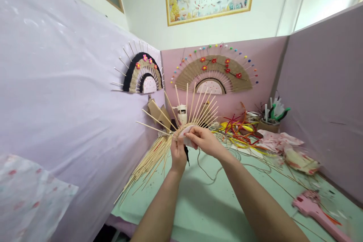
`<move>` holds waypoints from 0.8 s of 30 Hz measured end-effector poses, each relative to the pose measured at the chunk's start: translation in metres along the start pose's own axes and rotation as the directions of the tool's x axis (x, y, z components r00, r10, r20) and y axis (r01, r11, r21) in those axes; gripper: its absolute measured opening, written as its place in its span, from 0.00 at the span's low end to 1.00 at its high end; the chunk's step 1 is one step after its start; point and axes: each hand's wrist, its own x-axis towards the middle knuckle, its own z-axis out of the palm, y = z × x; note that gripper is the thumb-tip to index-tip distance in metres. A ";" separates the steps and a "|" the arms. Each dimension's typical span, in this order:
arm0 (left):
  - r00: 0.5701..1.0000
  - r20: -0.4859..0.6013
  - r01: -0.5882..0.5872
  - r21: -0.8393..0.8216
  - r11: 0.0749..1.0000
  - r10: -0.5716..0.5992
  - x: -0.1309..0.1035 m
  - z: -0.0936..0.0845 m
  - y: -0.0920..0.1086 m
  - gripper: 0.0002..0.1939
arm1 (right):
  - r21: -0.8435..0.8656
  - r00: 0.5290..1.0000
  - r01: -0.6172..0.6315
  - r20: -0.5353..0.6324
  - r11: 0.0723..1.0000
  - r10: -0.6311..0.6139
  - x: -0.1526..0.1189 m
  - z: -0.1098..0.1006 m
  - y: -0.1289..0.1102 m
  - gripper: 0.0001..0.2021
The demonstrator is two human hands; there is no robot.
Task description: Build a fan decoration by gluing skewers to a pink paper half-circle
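A half-round fan frame [187,130] with thin wooden sticks spreading outward is held up above the table. My left hand [178,151] grips its lower left edge, fingers closed round it. With fingers pinched together, my right hand [202,140] is at the front of the pale centre piece; whether it pinches the twine or the fabric is too small to tell. A length of grey twine [211,177] hangs from below the frame and loops over the green table [215,204].
Loose sticks [147,162] lie at the left. At the right are pipe cleaners [238,132], patterned cloth [278,140], a tool container [269,125] and a pink glue gun [317,211]. Two finished fans [218,66] [143,70] hang on the partitions.
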 end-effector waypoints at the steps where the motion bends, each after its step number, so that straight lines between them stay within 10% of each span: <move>1: 1.000 0.000 0.001 0.010 1.000 -0.001 0.001 0.001 0.001 0.22 | 0.064 0.999 -0.025 0.028 0.998 0.024 0.000 -0.004 -0.003 0.18; 8: 0.997 0.066 -0.042 0.114 0.993 0.035 0.009 0.014 0.020 0.22 | 0.275 0.995 -0.087 -0.020 0.957 0.096 -0.014 -0.037 -0.030 0.18; 24: 0.906 0.421 -0.258 0.451 0.855 0.051 0.055 0.033 0.056 0.17 | 0.295 0.872 0.258 -0.481 0.920 -0.090 -0.078 -0.102 -0.074 0.10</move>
